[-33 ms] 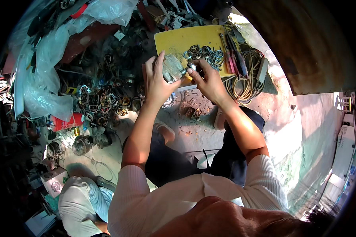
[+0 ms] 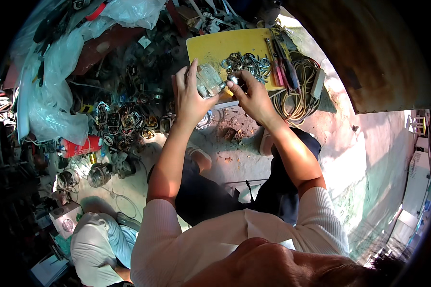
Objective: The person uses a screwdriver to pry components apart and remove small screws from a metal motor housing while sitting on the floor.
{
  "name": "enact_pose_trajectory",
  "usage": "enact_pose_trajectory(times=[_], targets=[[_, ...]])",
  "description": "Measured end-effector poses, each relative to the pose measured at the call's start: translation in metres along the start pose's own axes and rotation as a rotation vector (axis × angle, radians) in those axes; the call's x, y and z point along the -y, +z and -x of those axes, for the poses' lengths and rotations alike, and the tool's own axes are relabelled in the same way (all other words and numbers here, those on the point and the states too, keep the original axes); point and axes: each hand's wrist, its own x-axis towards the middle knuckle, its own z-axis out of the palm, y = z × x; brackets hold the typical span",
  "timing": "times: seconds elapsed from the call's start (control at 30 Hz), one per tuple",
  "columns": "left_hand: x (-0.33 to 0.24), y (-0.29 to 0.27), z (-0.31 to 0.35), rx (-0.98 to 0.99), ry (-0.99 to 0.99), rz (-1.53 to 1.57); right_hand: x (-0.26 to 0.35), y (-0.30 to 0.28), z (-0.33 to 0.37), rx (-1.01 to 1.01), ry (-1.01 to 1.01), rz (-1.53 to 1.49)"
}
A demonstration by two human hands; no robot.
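Observation:
My left hand [image 2: 190,98] is closed around a grey metal rotor [image 2: 209,81], a thick drum with a short shaft pointing right. At the end of that shaft, the thumb and fingers of my right hand [image 2: 251,97] pinch a small round shiny metal part [image 2: 232,78], which looks like a bearing. Whether it sits on the shaft or only touches it, I cannot tell. Both hands are over the near edge of a yellow board [image 2: 206,46]. Just beyond my right hand, several loose metal rings [image 2: 246,62] lie piled on the board.
Screwdrivers [image 2: 278,71] and pliers [image 2: 292,79] lie at the board's right, beside a coiled cable [image 2: 292,107]. Dark motor parts [image 2: 124,119] and a plastic sheet [image 2: 50,91] crowd the left. A red cylinder [image 2: 84,146] lies nearer. Another person's leg [image 2: 92,244] shows lower left.

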Motion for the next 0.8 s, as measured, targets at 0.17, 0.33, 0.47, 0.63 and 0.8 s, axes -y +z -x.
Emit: enact_pose_trajectory(times=[0.17,0.33,0.47,0.63,0.8], targets=[[-0.006,-0.002,0.007,0.076,0.051,0.057,-0.017,0.003,0.011,-0.032,-0.028,-0.054],[-0.005,-0.004,0.011,0.196,-0.154,0.504,-0.007,-0.002,0.018,0.016,0.078,-0.060],[0.002,0.000,0.009,0.257,-0.207,0.585,-0.026,-0.003,0.016,0.018,0.052,0.020],[0.003,0.010,0.012,0.209,-0.236,0.600,-0.035,-0.001,0.017,0.017,0.110,0.053],[-0.004,0.007,0.003,0.193,-0.142,0.468,-0.053,0.013,0.009,-0.007,0.119,0.183]])
